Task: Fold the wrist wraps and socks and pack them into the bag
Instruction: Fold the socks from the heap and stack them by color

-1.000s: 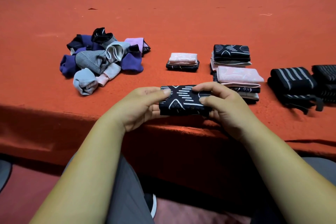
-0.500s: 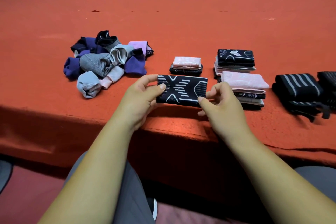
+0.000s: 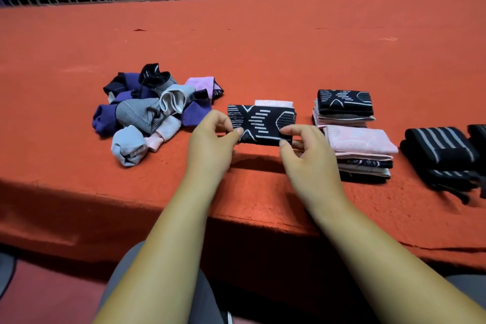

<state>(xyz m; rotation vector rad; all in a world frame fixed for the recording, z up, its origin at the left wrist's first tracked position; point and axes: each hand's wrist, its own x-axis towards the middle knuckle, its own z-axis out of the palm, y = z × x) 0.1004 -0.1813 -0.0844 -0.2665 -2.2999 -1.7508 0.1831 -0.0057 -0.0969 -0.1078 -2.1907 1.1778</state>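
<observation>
both hands, left (image 3: 210,137) and right (image 3: 302,147), pinch the folded black sock (image 3: 261,123) above the small stack (image 3: 273,103); an off-centre release could let it unfold or slide off.

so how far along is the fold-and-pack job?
Done: a far stack and a near stack of folded pink and black pieces and rolled black grey-striped wraps sit on the red carpeted ledge. In hand: left hand and right hand pinch a folded black white-patterned piece by a small pink-topped stack. Left: the jumbled heap of purple, grey and pink socks; no bag in view, so packing looks unstarted.
</observation>
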